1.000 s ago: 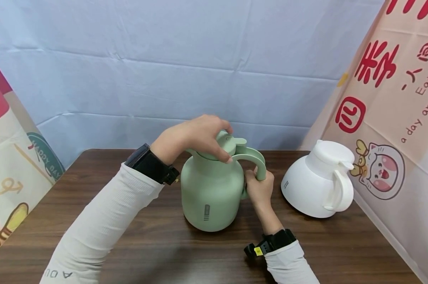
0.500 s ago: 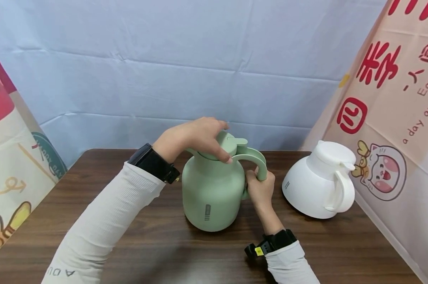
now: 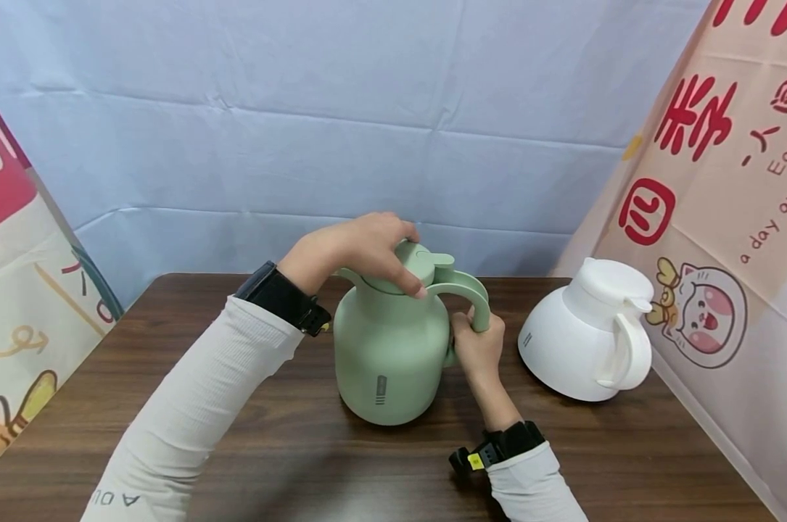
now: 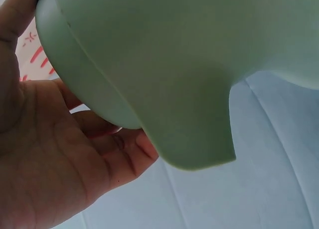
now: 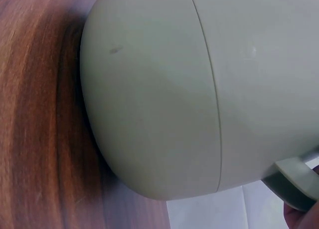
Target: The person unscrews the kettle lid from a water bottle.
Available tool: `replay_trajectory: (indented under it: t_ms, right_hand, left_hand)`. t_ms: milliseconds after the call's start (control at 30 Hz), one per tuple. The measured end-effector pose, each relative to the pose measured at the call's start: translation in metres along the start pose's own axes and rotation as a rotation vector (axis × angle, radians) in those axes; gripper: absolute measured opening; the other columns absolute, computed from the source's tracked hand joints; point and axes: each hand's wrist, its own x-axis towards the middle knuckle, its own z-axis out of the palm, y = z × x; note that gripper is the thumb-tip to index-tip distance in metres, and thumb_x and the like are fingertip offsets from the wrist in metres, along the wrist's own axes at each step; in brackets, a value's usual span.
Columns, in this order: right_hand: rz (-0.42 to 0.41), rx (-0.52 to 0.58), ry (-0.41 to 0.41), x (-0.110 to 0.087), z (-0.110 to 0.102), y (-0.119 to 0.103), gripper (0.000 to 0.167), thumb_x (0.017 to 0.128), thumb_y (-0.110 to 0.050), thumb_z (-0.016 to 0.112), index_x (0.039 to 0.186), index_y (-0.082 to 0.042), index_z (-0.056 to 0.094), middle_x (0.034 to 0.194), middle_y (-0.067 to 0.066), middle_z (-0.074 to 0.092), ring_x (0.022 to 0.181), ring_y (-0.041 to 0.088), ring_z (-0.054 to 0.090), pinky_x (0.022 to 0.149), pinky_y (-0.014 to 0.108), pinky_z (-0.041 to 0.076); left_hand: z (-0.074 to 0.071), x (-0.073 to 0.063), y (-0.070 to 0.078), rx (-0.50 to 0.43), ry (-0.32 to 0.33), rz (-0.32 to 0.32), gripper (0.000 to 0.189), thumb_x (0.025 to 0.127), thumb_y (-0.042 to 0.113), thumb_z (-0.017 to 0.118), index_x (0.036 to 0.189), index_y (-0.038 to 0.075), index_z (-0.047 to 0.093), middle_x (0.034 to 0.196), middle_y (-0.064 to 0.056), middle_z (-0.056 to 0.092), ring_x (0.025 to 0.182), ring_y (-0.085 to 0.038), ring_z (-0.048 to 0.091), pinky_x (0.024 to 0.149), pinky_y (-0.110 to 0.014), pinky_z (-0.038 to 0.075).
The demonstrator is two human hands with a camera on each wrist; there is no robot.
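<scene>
A pale green vacuum jug (image 3: 389, 348) stands upright on the table in the head view. My left hand (image 3: 367, 250) grips its round lid (image 3: 415, 262) from above, thumb on the near side. In the left wrist view, fingers (image 4: 127, 154) curl at the far edge of the lid, close to the jug's spout (image 4: 199, 139). My right hand (image 3: 481, 344) is wrapped around the handle (image 3: 479, 308) on the jug's right side. The right wrist view shows the jug's rounded base (image 5: 149, 99) on the wood, with the lower handle root (image 5: 299, 174) at the corner.
To the right stands a white jug (image 3: 572, 341), its handle turned toward the near right. The brown wooden table (image 3: 289, 449) meets a pale blue cloth (image 3: 269, 145) behind it. Printed cloths (image 3: 713, 217) hang at both sides.
Both hands keep their hold on the green jug, which stays in place. At the far left, the printed cloth has shifted a little, hiding part of its green round print.
</scene>
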Motion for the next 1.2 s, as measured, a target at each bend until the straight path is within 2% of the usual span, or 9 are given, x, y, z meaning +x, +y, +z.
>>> replay_trajectory:
  t_ms: [367, 467, 600, 700, 867, 1067, 1200]
  right_hand:
    - [0.007, -0.007, 0.004, 0.0, -0.002, -0.002, 0.04, 0.08, 0.011, 0.047, 0.05, -0.007, 0.029, 0.042, -0.004, 0.024, 0.036, 0.008, 0.02, 0.042, 0.023, 0.021]
    - [0.006, -0.007, 0.005, 0.001, -0.001, -0.002, 0.04, 0.08, 0.011, 0.047, 0.05, -0.008, 0.028, 0.042, -0.004, 0.023, 0.036, 0.008, 0.019, 0.041, 0.024, 0.02]
    - [-0.003, -0.01, 0.002, 0.005, 0.0, 0.015, 0.042, 0.081, 0.009, 0.048, 0.05, -0.01, 0.028, 0.041, -0.005, 0.025, 0.035, 0.01, 0.02, 0.04, 0.025, 0.021]
    - [-0.006, -0.02, 0.009, 0.008, 0.0, 0.029, 0.042, 0.082, 0.008, 0.049, 0.05, -0.011, 0.029, 0.04, -0.005, 0.027, 0.034, 0.012, 0.022, 0.04, 0.026, 0.022]
    - [-0.02, -0.043, 0.031, 0.008, 0.001, 0.034, 0.04, 0.082, 0.005, 0.05, 0.05, -0.011, 0.031, 0.039, -0.001, 0.029, 0.033, 0.015, 0.023, 0.038, 0.027, 0.021]
    - [-0.008, -0.023, 0.016, 0.008, 0.001, 0.032, 0.042, 0.082, 0.007, 0.05, 0.05, -0.01, 0.029, 0.04, -0.002, 0.027, 0.035, 0.013, 0.02, 0.04, 0.026, 0.021]
    - [-0.012, -0.018, 0.001, 0.006, 0.001, 0.02, 0.042, 0.082, 0.009, 0.049, 0.049, -0.009, 0.029, 0.04, -0.005, 0.026, 0.034, 0.009, 0.021, 0.04, 0.025, 0.021]
  left_hand:
    - [0.002, 0.0, 0.002, -0.04, 0.066, 0.02, 0.061, 0.072, 0.046, 0.073, 0.118, 0.009, 0.057, 0.103, -0.001, 0.054, 0.089, -0.016, 0.048, 0.068, -0.028, 0.04]
    - [0.003, 0.0, 0.005, -0.003, 0.103, 0.015, 0.051, 0.072, 0.047, 0.071, 0.105, 0.01, 0.062, 0.095, -0.002, 0.053, 0.084, -0.017, 0.047, 0.064, -0.027, 0.037]
    - [0.0, -0.001, 0.011, 0.056, 0.19, -0.008, 0.042, 0.072, 0.05, 0.068, 0.088, 0.012, 0.062, 0.087, -0.004, 0.052, 0.079, -0.018, 0.046, 0.057, -0.028, 0.037]
    - [-0.004, -0.002, 0.015, 0.074, 0.225, -0.035, 0.042, 0.071, 0.052, 0.067, 0.089, 0.013, 0.063, 0.088, -0.003, 0.051, 0.078, -0.018, 0.047, 0.056, -0.029, 0.039]
    - [-0.006, -0.004, 0.015, 0.078, 0.215, -0.044, 0.044, 0.072, 0.054, 0.067, 0.09, 0.014, 0.063, 0.089, -0.003, 0.052, 0.079, -0.017, 0.047, 0.057, -0.029, 0.038]
    - [-0.007, -0.008, 0.014, 0.044, 0.211, -0.036, 0.047, 0.072, 0.055, 0.067, 0.095, 0.013, 0.064, 0.092, -0.002, 0.052, 0.082, -0.016, 0.048, 0.059, -0.029, 0.04]
    - [-0.01, -0.013, 0.014, 0.03, 0.217, -0.023, 0.046, 0.072, 0.054, 0.067, 0.093, 0.013, 0.064, 0.09, -0.002, 0.053, 0.083, -0.016, 0.047, 0.06, -0.029, 0.04]
